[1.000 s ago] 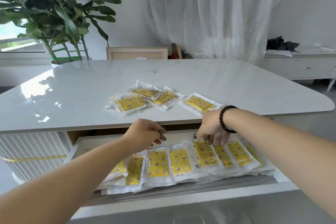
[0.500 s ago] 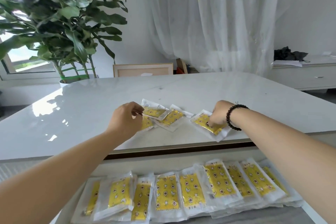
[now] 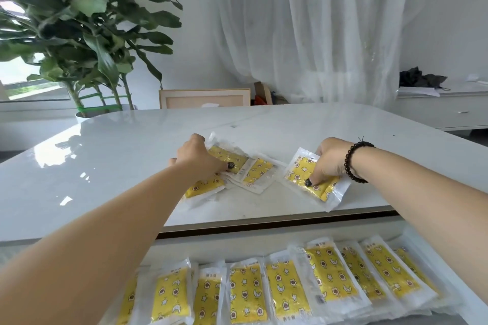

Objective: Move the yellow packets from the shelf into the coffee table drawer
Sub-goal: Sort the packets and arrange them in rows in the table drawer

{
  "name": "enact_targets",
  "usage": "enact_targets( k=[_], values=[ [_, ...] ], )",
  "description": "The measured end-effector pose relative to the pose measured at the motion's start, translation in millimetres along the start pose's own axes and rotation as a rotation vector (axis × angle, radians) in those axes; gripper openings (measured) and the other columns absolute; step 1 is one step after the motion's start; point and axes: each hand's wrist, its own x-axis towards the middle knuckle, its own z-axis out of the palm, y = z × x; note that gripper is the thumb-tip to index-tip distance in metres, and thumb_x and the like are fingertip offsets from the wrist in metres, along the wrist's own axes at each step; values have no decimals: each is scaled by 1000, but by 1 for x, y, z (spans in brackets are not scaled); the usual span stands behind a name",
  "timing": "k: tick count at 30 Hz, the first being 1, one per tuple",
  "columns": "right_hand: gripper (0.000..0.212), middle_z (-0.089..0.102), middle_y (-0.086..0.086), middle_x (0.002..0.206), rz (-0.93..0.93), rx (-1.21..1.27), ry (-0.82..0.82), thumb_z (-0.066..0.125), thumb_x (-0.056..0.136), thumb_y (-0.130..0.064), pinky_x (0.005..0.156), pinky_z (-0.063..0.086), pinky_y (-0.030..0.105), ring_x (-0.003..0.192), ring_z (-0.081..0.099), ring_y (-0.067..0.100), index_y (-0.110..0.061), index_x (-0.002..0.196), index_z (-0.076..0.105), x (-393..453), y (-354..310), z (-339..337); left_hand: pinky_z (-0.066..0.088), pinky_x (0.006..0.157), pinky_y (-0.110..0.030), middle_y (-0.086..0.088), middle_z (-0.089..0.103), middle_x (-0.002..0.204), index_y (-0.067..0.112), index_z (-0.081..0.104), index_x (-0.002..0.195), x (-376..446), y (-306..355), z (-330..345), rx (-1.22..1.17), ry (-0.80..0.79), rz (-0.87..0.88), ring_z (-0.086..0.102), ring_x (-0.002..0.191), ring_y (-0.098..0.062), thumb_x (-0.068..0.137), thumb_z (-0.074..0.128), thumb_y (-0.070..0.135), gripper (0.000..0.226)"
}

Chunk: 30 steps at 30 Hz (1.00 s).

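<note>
Left hand: the left hand (image 3: 196,159) lies palm down on the overlapping packets on the table (image 3: 105,166), fingers curled over the far packet (image 3: 227,157); whether it has actually gripped it I cannot tell.
Right hand: the right hand (image 3: 326,163) presses its fingertips (image 3: 309,181) on the lone packet (image 3: 311,181) near the table's front edge (a dark bead bracelet (image 3: 355,163) sits on the wrist); a closed grip is not visible.
Packets on table: a middle packet (image 3: 257,174) and a near-left packet (image 3: 203,188) lie touching, partly under the left hand; the lone one sits apart to the right.
Drawer: the open drawer (image 3: 264,241) below the table front holds a row of yellow packets (image 3: 287,293), side by side and overlapping.
Background: a leafy plant (image 3: 87,34) stands behind the table on the left, a white curtain (image 3: 317,29) on the right.
</note>
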Motion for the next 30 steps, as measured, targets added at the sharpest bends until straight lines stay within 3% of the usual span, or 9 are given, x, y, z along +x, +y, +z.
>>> enact_targets(
  k=[3, 5, 8, 13, 16, 19, 24, 27, 30],
  values=[
    [44, 70, 9, 93, -42, -12, 30, 86, 64, -26, 76, 54, 31, 85, 67, 24, -1, 96, 68, -5, -6, -1, 45, 98, -43, 12, 46, 79, 21, 41, 136, -4, -4, 1, -165, 91, 50, 50, 69, -10, 76, 78, 31, 72],
    [31, 67, 7, 84, -67, 3, 47, 83, 68, -18, 68, 52, 28, 74, 61, 22, -2, 88, 65, -9, -10, -5, 52, 80, -35, 6, 55, 98, 21, 45, 134, -5, -7, 1, -283, 154, 84, 46, 66, -3, 80, 75, 21, 62],
    [24, 57, 3, 71, -98, 105, 96, 76, 68, -8, 59, 43, 23, 64, 54, 19, -9, 70, 53, -10, -11, -10, 45, 53, -24, 3, 56, 112, 22, 50, 128, -8, -8, 2, -446, 179, 104, 55, 73, -9, 82, 71, 14, 51],
    [15, 71, 3, 85, -279, 603, 132, 75, 76, -4, 72, 56, 26, 74, 68, 17, -13, 85, 67, -10, -12, -9, 56, 63, -30, 4, 66, 94, 23, 63, 97, -16, -2, 4, -602, 140, 161, 66, 82, -19, 88, 63, 9, 17],
    [18, 73, 8, 98, -349, 855, 134, 70, 80, 0, 89, 55, 42, 91, 70, 23, -9, 95, 69, -8, -11, 0, 60, 72, -40, 1, 67, 91, 20, 66, 90, -20, 4, 7, -684, 84, 176, 70, 83, -23, 88, 62, 7, 14],
    [18, 71, 12, 104, -357, 1035, 61, 65, 84, 5, 94, 52, 47, 99, 68, 27, -7, 97, 66, -6, -10, 8, 61, 75, -43, -6, 71, 93, 17, 68, 87, -24, 12, 9, -814, -1, 152, 72, 82, -25, 88, 64, 4, 14],
    [34, 69, 14, 110, -368, 992, 69, 71, 76, -19, 99, 47, 50, 107, 64, 29, -3, 105, 63, -5, -9, 26, 60, 62, -27, -14, 71, 92, 4, 67, 91, -36, 30, 15, -1089, -215, 85, 72, 74, -21, 89, 62, -2, 8],
    [18, 69, 12, 109, -397, 1053, 60, 66, 86, -6, 97, 50, 48, 104, 66, 27, -9, 103, 63, -7, -8, 30, 60, 68, -29, -14, 73, 91, 3, 68, 92, -39, 31, 18, -1071, -253, 92, 73, 77, -24, 90, 59, -3, 11],
    [24, 68, 14, 109, -423, 1089, 53, 64, 86, 1, 95, 51, 48, 103, 66, 28, -12, 105, 58, -8, -5, 31, 60, 70, -30, -13, 74, 90, 4, 69, 89, -39, 29, 17, -1035, -278, 115, 73, 79, -24, 90, 57, -6, 16]
  ],
)
